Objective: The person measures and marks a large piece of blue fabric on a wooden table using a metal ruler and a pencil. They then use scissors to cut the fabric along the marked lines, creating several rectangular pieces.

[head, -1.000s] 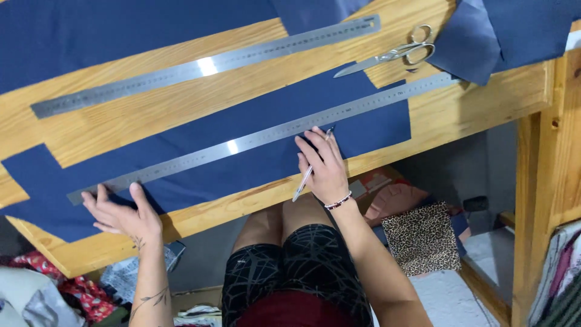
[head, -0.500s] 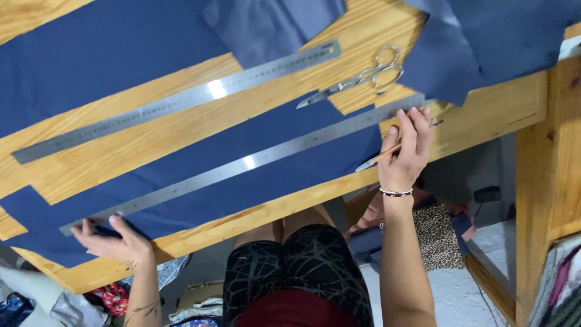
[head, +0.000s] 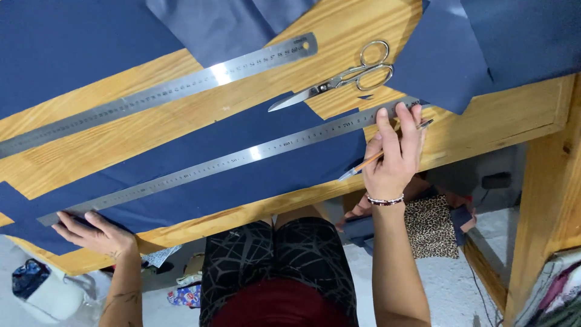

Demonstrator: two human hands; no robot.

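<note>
**2 hands pin a long steel ruler across navy fabric**

The long steel ruler (head: pixel 230 162) lies slanted over a strip of navy fabric (head: pixel 181 151) on the wooden table (head: pixel 502 115), running from lower left to upper right. The left hand (head: pixel 97 233) rests flat at the ruler's lower-left end, fingers spread and pressing on the ruler and the cloth — it grips nothing. The right hand (head: pixel 393 157) sits at the upper-right end, fingertips pushed down on the ruler's edge, while a thin pencil-like marking tool (head: pixel 387 151) is held between its fingers, tip pointing down-left, toward the table's near edge.

Just above the right hand, a pair of silver scissors (head: pixel 339 77) lies shut on bare wood, blades pointing left. A second steel ruler (head: pixel 163 91) lies further up the table, roughly parallel to the first and well apart from it, crossing wood and a fold of cloth. More navy fabric pieces (head: pixel 460 54) cover the far corners of the table. Below the table edge the person's knees in dark patterned shorts (head: pixel 272 260) show, and a leopard-print piece (head: pixel 433 227) lies on the floor — just right of the right forearm.
</note>
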